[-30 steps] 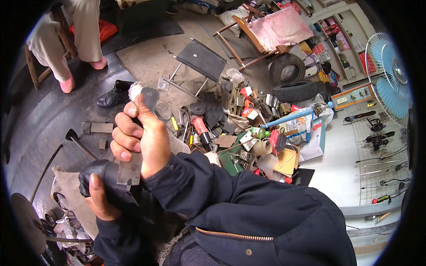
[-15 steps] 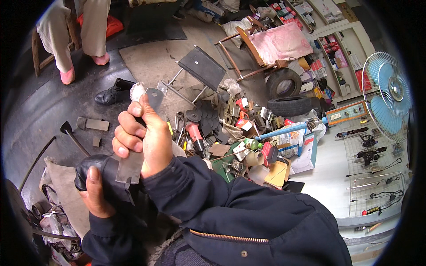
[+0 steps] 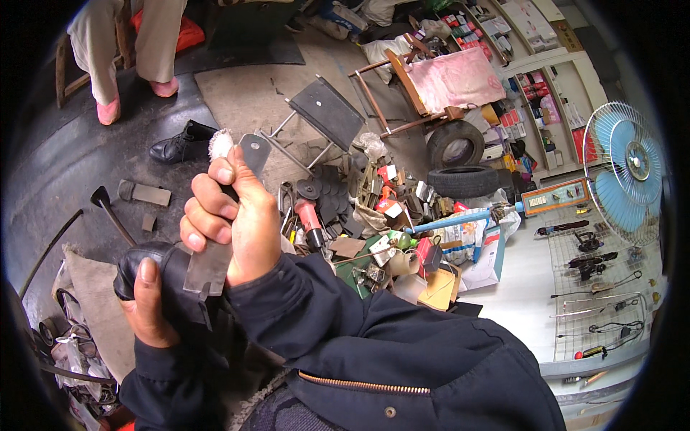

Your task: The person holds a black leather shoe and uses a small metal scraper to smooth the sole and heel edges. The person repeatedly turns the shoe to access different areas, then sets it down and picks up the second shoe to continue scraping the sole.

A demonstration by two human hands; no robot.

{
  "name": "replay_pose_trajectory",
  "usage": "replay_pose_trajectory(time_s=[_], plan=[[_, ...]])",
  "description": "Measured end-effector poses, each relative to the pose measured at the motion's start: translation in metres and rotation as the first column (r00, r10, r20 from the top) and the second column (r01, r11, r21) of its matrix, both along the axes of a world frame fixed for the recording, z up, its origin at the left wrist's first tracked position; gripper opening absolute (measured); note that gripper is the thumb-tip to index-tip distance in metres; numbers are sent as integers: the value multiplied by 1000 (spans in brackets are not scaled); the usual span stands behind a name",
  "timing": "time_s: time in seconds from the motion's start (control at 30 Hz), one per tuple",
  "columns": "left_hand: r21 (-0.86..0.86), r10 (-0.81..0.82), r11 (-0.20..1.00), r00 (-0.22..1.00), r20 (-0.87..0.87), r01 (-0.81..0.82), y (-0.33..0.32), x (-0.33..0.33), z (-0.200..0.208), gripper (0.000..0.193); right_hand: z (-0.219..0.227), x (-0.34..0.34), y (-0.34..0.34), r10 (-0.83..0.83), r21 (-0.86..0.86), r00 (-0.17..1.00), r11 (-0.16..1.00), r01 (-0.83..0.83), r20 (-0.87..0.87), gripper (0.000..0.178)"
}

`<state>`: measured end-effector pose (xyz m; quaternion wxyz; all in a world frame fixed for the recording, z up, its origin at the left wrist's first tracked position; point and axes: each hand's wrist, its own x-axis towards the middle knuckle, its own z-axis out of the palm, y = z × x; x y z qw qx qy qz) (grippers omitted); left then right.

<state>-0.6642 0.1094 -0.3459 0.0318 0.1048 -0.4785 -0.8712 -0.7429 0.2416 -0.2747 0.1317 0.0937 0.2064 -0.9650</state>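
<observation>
My left hand holds a black leather shoe, the thumb pressed along its side and the other fingers hidden beneath. My right hand is closed around a flat steel knife. Its broad, squared end reaches down over the shoe, close to a dark flap along the edge; whether it touches cannot be told. A rounded grey metal end with a hole and a white fuzzy tip stick out above my right fist. Another black shoe lies on the floor beyond.
A rotary tool with a red body lies among piled tools and scraps to the right. Behind stand a folding stool, tyres and a wooden chair. A blue fan is at far right. A person's legs show at far left.
The view has shifted slightly. Both hands keep their grips, and the knife and the shoe hold nearly the same position against each other.
</observation>
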Motion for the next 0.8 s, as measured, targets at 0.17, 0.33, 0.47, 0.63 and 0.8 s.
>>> replay_pose_trajectory(time_s=[0.17, 0.33, 0.47, 0.63, 0.8], plan=[[-27, 19, 999, 1000, 15, -18, -1, -2, -3, 35, -5, -2, 1, 25, -33, 999, 999, -24, 31, 33], [-38, 10, 999, 1000, 10, -10, -2, -5, -3, 33, -10, -6, 3, 60, -96, 991, 994, -49, 116, 34], [-47, 19, 999, 1000, 18, -18, 1, -4, 0, 31, -10, -6, 4, 61, -94, 992, 994, -51, 106, 35], [-50, 16, 999, 999, 38, -14, 1, -4, -1, 30, -8, -5, 4, 48, -64, 996, 997, -43, 75, 35], [-53, 20, 998, 999, 30, -18, 1, -4, -5, 29, -7, -5, 5, 52, -35, 997, 998, -50, 62, 34]])
